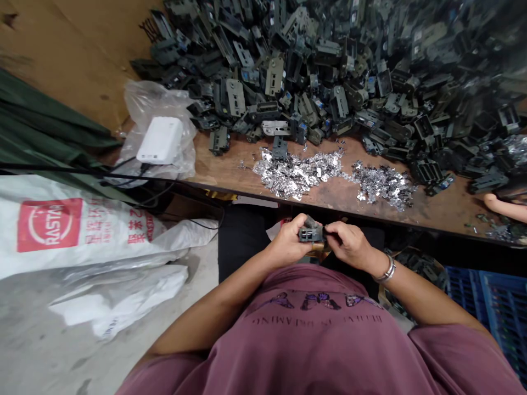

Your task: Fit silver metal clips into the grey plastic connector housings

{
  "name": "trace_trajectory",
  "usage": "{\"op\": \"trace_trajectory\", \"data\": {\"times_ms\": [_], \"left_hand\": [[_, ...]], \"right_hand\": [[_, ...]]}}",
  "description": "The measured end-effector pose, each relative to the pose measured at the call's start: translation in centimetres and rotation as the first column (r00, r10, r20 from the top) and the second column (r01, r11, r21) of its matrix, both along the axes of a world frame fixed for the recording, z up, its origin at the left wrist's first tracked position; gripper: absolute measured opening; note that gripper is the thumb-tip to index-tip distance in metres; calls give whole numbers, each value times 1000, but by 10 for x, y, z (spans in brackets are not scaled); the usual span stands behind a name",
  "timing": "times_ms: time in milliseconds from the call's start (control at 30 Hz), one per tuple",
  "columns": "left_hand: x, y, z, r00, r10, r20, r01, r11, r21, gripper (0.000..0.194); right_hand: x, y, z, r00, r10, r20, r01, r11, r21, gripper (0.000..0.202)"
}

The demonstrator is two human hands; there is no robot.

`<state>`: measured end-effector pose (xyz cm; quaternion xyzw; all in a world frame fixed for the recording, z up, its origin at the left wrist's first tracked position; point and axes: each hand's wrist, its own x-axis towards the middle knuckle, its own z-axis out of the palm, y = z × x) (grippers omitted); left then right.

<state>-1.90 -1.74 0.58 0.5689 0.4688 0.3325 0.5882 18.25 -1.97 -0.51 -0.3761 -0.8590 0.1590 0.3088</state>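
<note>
Left hand clamps the block; beside it works the right hand, pinch unclear. Seemingly close handwork, needing steadiness next.

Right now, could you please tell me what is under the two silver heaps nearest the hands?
Brown tabletop shows around the left heap and the right heap, so they appear to lie on it. The surface directly beneath each is covered; anything else there is hidden.

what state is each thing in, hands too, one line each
dark part, held off the bench
left hand, closed around the part
right hand, fingers pinched together beside it
other dark parts, heaped on the bench
silver pieces, loosely heaped
white box, lying amid clear plastic
bracelet, worn
</note>
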Motion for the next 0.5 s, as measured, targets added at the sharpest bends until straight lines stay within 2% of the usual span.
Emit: {"op": "trace_trajectory", "data": {"times_ms": [67, 133, 233, 333, 400, 500], "left_hand": [[0, -1, -1, 1000, 1, -13, -1, 1000, -3, 33], [-1, -1, -1, 1000, 19, -23, -19, 1000, -14, 30], [-3, -1, -1, 997, 77, -11, -77, 997, -28, 29], [-4, -1, -2, 991, 137, 0, -137, 991, 5, 33], [-4, -1, -3, 986, 163, 19, -164, 986, 35, 37], [-2, -3, -8, 985, 159, 69, -164, 983, 78, 41]], "right_hand": [[0, -1, -1, 999, -29, -23, 27, 998, -57, 12], [0, -3, -2, 997, -40, -64, 26, 980, -199, 14], [1, -6, -4, 972, -77, -224, -27, 904, -426, 19], [-2, -10, -8, 849, -298, -437, 22, 846, -533, 23], [-8, -11, -10, 721, -477, -502, 62, 766, -640, 26], [-22, -9, -11, 596, -624, -506, -59, 594, -802, 29]]}}
